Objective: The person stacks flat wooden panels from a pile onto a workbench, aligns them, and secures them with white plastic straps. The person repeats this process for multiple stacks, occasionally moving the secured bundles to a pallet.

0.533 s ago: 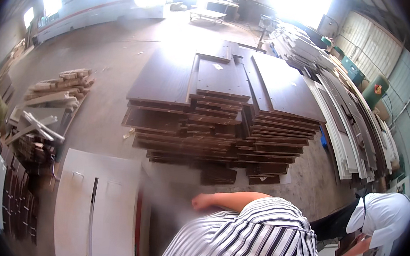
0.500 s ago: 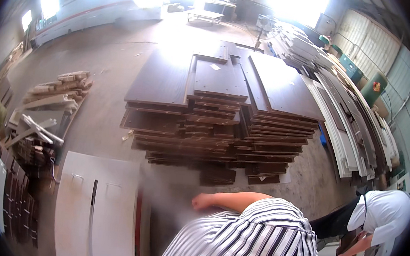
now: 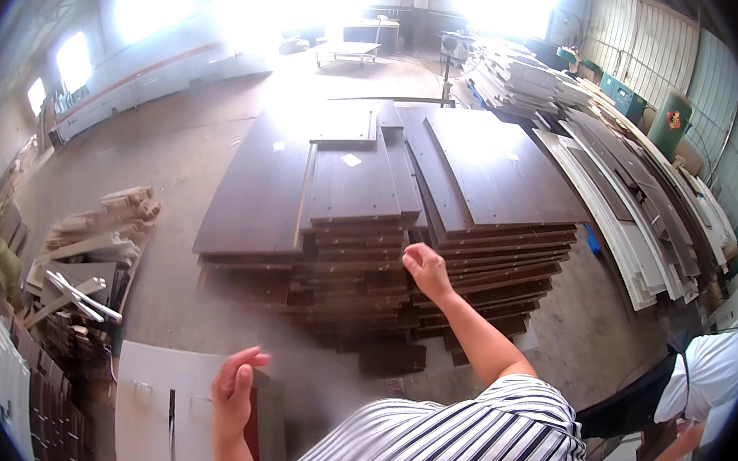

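My left hand (image 3: 237, 387) is raised over the right side of a pale flat panel (image 3: 139, 399) at the lower left. Its fingers are partly bent and apart, with nothing between them. Stretched forward, my right hand (image 3: 425, 271) appears in front of a tall stack of dark brown boards (image 3: 260, 168). Its fingers are curled in and no object shows in them; whether it touches the boards I cannot tell. Small pale labels lie on some top boards, and the stack's front edges are stepped and uneven.
Wood offcuts (image 3: 96, 242) are heaped on the left. Long white and brown panels (image 3: 625, 209) lie stacked at the right. A person in a white shirt (image 3: 712, 370) bends over panels at the lower right. A low table (image 3: 348, 50) stands far back.
My left hand has come into view at the lower left. My right arm has reached forward and up from beside my body. The board stack has shifted slightly in view and looks nearer.
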Tool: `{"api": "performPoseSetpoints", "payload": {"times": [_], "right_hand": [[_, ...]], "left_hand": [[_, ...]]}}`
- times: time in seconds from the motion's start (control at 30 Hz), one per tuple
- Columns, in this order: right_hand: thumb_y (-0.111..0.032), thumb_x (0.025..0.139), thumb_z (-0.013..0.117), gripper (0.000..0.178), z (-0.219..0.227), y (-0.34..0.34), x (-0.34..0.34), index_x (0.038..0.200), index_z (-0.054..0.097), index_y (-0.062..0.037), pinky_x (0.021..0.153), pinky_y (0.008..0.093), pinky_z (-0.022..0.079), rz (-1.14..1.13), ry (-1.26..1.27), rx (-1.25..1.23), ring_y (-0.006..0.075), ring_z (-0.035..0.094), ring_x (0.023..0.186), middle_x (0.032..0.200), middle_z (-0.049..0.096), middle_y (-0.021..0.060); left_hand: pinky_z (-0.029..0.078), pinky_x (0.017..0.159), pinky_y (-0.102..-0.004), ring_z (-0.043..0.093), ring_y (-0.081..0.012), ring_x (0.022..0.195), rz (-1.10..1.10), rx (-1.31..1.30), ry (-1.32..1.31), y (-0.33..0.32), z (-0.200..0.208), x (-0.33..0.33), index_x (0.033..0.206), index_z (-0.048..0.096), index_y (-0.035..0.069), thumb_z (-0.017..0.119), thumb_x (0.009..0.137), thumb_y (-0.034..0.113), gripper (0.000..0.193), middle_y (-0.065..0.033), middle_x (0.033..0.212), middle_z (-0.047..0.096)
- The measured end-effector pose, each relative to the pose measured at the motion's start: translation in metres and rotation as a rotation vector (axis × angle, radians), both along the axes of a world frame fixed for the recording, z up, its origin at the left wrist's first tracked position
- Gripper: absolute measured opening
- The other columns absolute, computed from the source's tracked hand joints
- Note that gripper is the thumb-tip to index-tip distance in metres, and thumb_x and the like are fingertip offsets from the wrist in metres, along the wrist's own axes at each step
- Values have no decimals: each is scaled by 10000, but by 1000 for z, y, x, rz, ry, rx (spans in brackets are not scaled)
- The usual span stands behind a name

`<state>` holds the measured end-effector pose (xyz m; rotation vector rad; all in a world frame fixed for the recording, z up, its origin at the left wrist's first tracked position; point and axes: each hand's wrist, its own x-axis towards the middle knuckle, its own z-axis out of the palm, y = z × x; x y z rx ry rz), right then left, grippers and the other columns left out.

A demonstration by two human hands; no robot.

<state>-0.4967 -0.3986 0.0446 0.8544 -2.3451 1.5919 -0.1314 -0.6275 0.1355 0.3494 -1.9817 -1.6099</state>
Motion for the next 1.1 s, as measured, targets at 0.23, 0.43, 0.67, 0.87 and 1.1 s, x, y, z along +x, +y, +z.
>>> {"api": "performPoseSetpoints", "payload": {"times": [0.23,0.43,0.67,0.87,1.1], "right_hand": [[-176,846,632,270,25,-19,-139,1039,592,9,850,396,474,9,182,43,325,597,975,1039,615,171],[-264,846,642,421,12,-56,-231,1106,546,53,931,411,425,65,146,112,356,537,1091,1136,569,224],[-315,871,613,519,3,-152,-317,1185,473,74,974,432,391,-45,-7,52,379,493,1132,1180,518,260],[-380,849,633,623,1,-208,-393,1232,415,61,986,442,391,-277,-291,120,397,473,1157,1223,493,264],[-579,770,641,779,26,-238,-395,1265,433,-15,984,417,416,-305,-444,459,292,502,1208,1285,522,158]], "left_hand": [[510,789,-258,637,-147,866,6,404,-72,-14,-70,-209,1167,555,52,504,973,279,302,-72,977,657],[491,875,-434,575,-278,1039,33,859,-139,-21,-92,-319,1196,443,46,561,938,311,389,-157,1140,557],[522,834,-459,622,-288,927,160,943,-164,-22,-91,-388,1071,539,36,600,916,278,294,-133,942,626],[521,631,-344,607,-223,714,248,754,-116,7,-89,-392,954,541,5,568,928,219,218,-109,797,613],[503,834,-371,608,-213,948,255,1132,56,15,-104,-282,1111,562,79,583,892,175,240,-56,1056,628]]}}
